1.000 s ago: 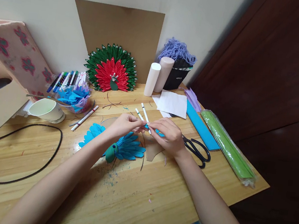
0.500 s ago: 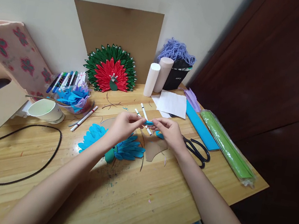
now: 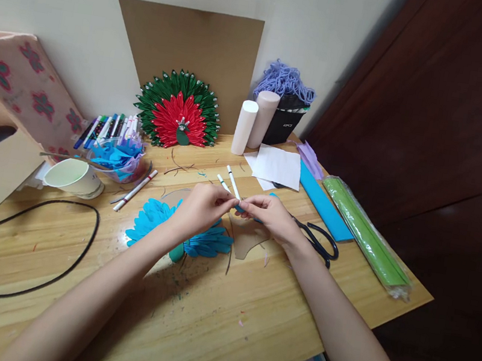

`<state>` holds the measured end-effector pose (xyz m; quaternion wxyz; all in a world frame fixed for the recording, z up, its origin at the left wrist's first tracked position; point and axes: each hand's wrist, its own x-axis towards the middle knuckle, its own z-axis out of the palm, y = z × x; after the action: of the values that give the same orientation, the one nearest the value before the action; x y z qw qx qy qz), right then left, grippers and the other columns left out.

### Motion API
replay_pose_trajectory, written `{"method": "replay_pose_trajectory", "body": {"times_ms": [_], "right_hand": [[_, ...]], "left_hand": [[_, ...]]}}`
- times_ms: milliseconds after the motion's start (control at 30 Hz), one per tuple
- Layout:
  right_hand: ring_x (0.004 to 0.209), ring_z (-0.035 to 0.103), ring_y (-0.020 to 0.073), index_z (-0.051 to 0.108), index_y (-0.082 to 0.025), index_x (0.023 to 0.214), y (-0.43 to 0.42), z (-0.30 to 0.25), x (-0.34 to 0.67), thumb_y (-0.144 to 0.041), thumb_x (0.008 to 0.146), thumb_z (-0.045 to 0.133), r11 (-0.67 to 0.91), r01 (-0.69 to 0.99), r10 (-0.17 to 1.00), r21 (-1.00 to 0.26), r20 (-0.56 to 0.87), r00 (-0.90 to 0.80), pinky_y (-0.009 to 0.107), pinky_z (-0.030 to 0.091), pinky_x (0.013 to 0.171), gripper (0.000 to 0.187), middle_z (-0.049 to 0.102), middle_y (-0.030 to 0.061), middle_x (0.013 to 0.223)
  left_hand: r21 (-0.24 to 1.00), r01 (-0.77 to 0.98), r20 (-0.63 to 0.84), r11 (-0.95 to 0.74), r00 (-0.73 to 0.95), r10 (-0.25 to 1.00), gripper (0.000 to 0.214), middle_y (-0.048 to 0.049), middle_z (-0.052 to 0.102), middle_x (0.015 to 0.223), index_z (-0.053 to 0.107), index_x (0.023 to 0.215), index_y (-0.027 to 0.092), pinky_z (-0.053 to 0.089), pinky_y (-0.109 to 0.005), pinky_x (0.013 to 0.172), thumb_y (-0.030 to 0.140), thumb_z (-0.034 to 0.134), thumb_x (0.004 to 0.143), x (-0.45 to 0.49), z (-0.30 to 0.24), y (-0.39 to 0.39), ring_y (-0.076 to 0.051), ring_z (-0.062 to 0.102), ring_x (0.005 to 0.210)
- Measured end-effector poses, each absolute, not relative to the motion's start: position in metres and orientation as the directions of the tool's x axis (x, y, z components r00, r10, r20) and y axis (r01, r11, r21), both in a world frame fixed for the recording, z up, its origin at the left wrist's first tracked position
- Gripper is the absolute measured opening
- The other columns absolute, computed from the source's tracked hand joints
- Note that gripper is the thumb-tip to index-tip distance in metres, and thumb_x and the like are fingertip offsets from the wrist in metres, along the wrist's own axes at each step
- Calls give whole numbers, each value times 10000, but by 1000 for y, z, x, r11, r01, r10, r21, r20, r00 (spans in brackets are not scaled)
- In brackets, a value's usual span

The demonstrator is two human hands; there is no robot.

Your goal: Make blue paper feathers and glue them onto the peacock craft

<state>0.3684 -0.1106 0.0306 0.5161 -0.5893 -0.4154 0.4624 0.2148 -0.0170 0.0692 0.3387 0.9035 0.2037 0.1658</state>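
Two hands meet over the table, pinching one small blue piece (image 3: 239,209) between them. The left hand (image 3: 206,206) has thumb and finger closed on the left end; the right hand (image 3: 273,215) pinches the right end the same way. Two pens (image 3: 234,183) lie just beyond the fingertips, and one red-banded pen (image 3: 135,190) lies farther left. There is one blue bird (image 3: 208,243), one pair of scissors (image 3: 323,242), one cup (image 3: 76,179), one tub (image 3: 135,173) of blue scraps and two upright cylinders (image 3: 244,129).

The table (image 3: 180,335) is pale wood, scattered with specks and thin dark strips. A pale wall (image 3: 316,21) rises at the far side; dark wood panelling (image 3: 470,119) stands at right.

A red-and-green fan (image 3: 183,110) leans against a brown board (image 3: 198,45) at the far side. On the right lie a blue strip (image 3: 324,200) and a green pack (image 3: 364,237). A black cable (image 3: 99,222) loops at left, near a flowered box (image 3: 31,86). The left forearm crosses the bird, hiding part of it; the right hand and wrist cover part of the scissors.
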Motion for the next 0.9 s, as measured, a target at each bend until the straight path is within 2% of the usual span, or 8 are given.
{"method": "replay_pose_trajectory", "body": {"times_ms": [300,500,733,900], "right_hand": [[567,548,94,650,-146,648,-110,32,365,-431,647,684,-89,44,958,-995,-74,279,223,432,574,287,629,2,602],[587,554,101,668,-143,705,-112,35,366,-417,657,679,-103,110,957,-988,-68,282,231,428,584,279,641,14,641],[615,560,105,681,-149,761,-114,37,365,-401,673,670,-103,177,964,-979,-55,259,230,430,592,266,652,19,689],[689,585,113,690,-160,830,-115,40,371,-426,737,608,-125,89,985,-988,-113,134,247,455,669,293,675,38,785]], "left_hand": [[863,239,32,-446,854,519,322,-66,668,671,672,715,137,429,-224,569,406,514,791,216,64,-8,-141,595,616],[933,233,-55,-273,846,531,323,-58,662,663,661,704,135,459,-232,580,434,552,760,219,57,-5,-135,600,616],[925,208,0,-318,837,547,268,-72,688,742,671,739,128,468,-236,600,389,609,726,219,56,-7,-145,610,660],[875,217,65,-433,833,549,233,-67,685,719,675,748,129,457,-231,587,346,591,753,216,60,-7,-138,606,645]]}}
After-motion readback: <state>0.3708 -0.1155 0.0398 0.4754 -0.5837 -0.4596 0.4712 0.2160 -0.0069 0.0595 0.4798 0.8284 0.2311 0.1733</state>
